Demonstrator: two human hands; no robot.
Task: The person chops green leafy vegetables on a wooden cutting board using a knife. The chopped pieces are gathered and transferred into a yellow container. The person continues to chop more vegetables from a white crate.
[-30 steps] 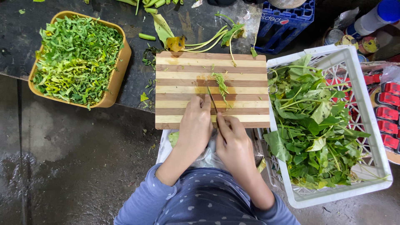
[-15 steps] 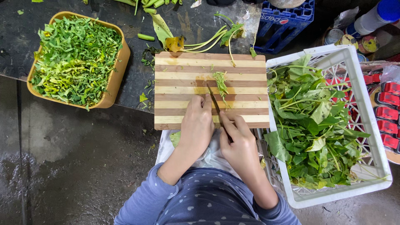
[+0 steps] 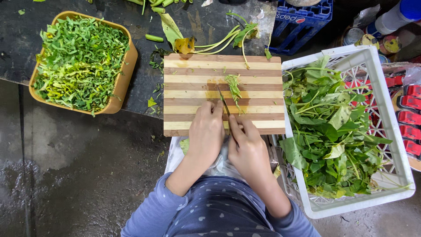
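A striped wooden cutting board lies in front of me. My right hand grips a knife whose blade points away over the board. My left hand rests at the board's near edge beside the blade, fingers curled; what it presses on is hidden. A small heap of shredded green leaf lies on the board just right of the knife tip.
A tan square tub heaped with shredded greens sits at the left. A white plastic crate full of whole leaves stands at the right. Cut stems and a yellowed leaf lie behind the board. A blue crate stands at the back.
Both hands have stayed at the board's near edge, shifting only slightly. The knife and the small heap of shreds look much the same.
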